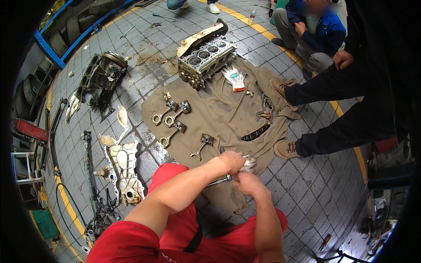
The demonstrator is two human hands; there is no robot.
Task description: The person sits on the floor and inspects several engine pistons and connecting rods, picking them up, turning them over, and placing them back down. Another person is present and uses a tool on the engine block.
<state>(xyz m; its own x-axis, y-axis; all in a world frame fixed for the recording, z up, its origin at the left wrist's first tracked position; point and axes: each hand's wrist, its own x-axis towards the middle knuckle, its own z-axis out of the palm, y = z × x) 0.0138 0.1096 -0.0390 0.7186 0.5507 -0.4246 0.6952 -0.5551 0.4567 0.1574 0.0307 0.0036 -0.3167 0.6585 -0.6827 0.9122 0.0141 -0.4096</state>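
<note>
My left hand (232, 162) is closed at the near edge of the brown cloth (223, 109), its fingers curled around something I cannot make out. Beside it, my right hand (251, 183) is also closed, its contents hidden. A whitish crumpled thing, perhaps a glove (249, 162), shows right at my fingers. A shiny metal bar tool (219, 181) passes below my left wrist, one end near my right hand. Just beyond my hands lies a piston with its connecting rod (204, 144). Several more pistons with rods (177, 114) lie farther left on the cloth.
A cylinder head (206, 59) stands at the cloth's far edge, near a white glove (234, 79). An engine block (103, 79) and a cast cover (124, 173) sit on the tiles at left. A chain (256, 132) lies near a standing person's shoes (287, 149). Another person (309, 35) crouches beyond.
</note>
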